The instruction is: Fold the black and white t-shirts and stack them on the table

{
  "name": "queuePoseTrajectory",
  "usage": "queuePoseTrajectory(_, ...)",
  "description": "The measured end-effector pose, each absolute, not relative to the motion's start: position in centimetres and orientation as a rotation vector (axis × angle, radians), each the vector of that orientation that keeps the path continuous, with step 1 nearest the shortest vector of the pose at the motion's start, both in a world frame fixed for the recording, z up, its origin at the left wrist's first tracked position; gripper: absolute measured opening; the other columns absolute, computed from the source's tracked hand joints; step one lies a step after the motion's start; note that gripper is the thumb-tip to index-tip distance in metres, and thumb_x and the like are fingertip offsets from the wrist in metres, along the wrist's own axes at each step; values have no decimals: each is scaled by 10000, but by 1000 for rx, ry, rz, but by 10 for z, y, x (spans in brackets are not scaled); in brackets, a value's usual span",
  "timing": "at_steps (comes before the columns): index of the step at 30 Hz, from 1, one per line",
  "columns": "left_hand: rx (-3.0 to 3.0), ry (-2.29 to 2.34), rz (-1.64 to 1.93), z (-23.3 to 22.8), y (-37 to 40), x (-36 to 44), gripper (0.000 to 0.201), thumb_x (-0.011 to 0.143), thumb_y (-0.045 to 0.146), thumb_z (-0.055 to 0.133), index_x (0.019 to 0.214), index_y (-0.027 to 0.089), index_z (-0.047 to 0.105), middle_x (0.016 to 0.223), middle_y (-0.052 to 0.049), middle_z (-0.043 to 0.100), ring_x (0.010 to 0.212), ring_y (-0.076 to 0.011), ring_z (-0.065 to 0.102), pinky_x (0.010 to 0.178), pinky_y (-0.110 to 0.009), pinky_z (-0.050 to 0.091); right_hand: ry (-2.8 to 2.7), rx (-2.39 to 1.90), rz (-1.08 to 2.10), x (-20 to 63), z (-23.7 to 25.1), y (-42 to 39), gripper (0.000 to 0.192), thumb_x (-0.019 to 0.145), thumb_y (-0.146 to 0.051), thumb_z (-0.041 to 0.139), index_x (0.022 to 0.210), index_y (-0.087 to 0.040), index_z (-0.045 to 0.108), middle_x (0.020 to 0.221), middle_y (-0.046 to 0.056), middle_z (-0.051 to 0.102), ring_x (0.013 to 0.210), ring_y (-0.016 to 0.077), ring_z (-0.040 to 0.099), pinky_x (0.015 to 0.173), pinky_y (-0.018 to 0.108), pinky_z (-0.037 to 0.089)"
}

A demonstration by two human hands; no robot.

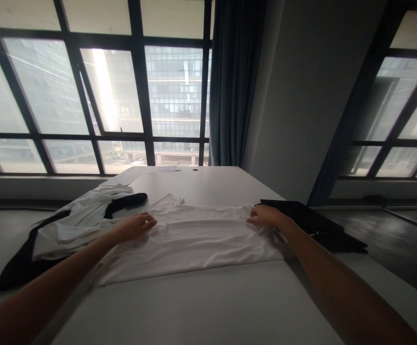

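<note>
Flat white cotton T-shirt (194,239), mid white tabletop (211,306): left hand (136,226) fingers loosely together on its left part, right hand (264,215) pinching its right edge; rumpled black-and-white garment pile (75,225) just left.

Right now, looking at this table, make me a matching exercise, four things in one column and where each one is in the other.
Things:
1. left hand
2. right hand
3. black garment
4. pile of clothes

Places:
A. table's right edge
B. table's left side
C. white shirt, left part
D. white shirt, right end

Pairs: 1-C, 2-D, 3-A, 4-B
</note>
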State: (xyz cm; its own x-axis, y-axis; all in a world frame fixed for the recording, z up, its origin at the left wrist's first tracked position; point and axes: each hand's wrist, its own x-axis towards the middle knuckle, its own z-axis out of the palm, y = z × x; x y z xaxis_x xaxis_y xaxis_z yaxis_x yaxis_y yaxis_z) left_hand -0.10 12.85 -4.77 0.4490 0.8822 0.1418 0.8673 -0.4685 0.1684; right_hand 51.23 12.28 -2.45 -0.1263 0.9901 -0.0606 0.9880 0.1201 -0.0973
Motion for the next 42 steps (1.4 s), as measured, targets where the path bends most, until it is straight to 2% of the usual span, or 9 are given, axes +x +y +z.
queuePoseTrajectory(5,2559,1816,336,-40,213,22,467,955,481,385,1106,202,727,1155,-121,726,1100,-278,648,935,-347,477,-2307,-1942,64,489,-29,171,282,839,-327,621,1077,-216,721,1210,136,693,1118,293,643,960,390,485)
queuePoseTrajectory(10,2451,1942,251,-50,278,40,434,955,382,411,1281,197,630,1283,-148,671,1175,-310,618,938,-402,480,-2321,-1975,145,485,-45,200,408,740,-183,670,1146,-164,704,1201,155,698,1110,289,656,952,354,491)
queuePoseTrajectory(15,2425,1947,245,-59,322,54,541,866,287,536,1406,254,521,1389,-107,606,1252,-294,563,957,-385,469,-2322,-2009,137,494,-52,218,433,682,-208,720,1115,-218,713,1128,92,729,1035,246,675,880,309,503)
queuePoseTrajectory(17,2401,1943,244,-60,335,59,540,811,260,600,1350,240,582,1292,-110,671,1178,-281,613,928,-352,483,-2328,-2058,148,497,-50,224,398,649,-247,758,1045,-224,733,1052,80,746,974,247,686,821,307,510)
queuePoseTrajectory(22,2345,1994,320,-48,348,64,271,720,181,651,970,212,750,1076,-111,738,1000,-276,676,837,-326,511,-2428,-2117,296,497,-38,232,179,688,-299,758,834,-198,734,935,92,754,869,259,695,705,307,496)
queuePoseTrajectory(28,2305,2181,794,4,322,48,352,809,182,510,1138,152,634,1222,-170,644,1125,-311,602,875,-378,497,-2218,-2102,-164,490,-25,212,316,912,-446,565,1018,-170,675,1024,183,719,995,334,670,874,426,450)
queuePoseTrajectory(32,2399,2095,964,21,264,30,284,794,222,525,1050,179,639,1085,-98,706,1036,-276,637,872,-346,487,-2221,-1935,-252,497,-28,183,244,844,-409,678,990,-213,668,920,151,712,1049,355,630,1041,524,329)
queuePoseTrajectory(37,2619,1595,851,-4,167,7,202,729,227,538,876,186,670,832,-37,719,775,-205,651,742,-291,489,-2365,-1740,-229,507,-44,149,114,715,-257,771,772,-250,672,943,116,678,1181,366,511,1149,598,147)
queuePoseTrajectory(42,2666,1318,595,-26,106,-2,250,740,261,572,922,199,732,861,-52,712,754,-187,631,717,-274,481,-2391,-1801,-485,501,-52,122,194,701,-107,679,833,-249,681,1042,109,669,1162,326,497,1177,551,99)
